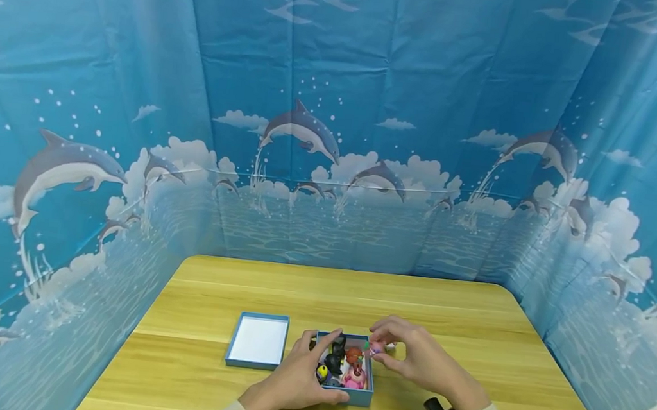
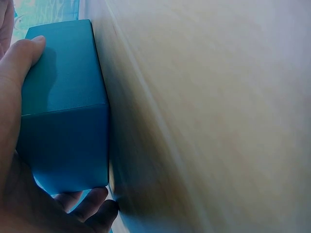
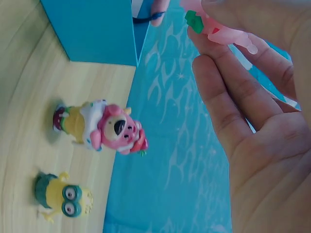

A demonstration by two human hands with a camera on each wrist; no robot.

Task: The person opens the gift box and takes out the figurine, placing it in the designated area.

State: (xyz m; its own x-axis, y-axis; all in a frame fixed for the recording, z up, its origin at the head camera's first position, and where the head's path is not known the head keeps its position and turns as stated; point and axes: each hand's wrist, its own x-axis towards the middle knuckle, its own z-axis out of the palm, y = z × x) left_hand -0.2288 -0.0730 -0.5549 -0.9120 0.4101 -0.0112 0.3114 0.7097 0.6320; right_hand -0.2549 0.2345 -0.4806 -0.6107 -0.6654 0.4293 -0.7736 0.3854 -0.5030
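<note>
A: Left hand [image 1: 299,375]?
B: Gripping the blue box [image 1: 358,398] on the table [image 1: 212,289], thumb at near side; figurines [image 1: 335,359] inside.
A: Right hand [image 1: 412,352]?
B: Pinching a pink figurine [image 3: 226,36] (green bit showing) by the box's right rim. Bear figurine [image 3: 115,128], yellow figurine [image 3: 65,194] upright nearby.

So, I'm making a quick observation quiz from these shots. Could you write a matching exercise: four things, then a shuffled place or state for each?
1. Left hand
2. Right hand
3. Lid
4. Goggled figure

A. Lies on the table, white inside facing up
B. Stands beside the pink bear figure
C. Pinches a pink toy
D. Grips the blue box

Pairs: 1-D; 2-C; 3-A; 4-B
</note>
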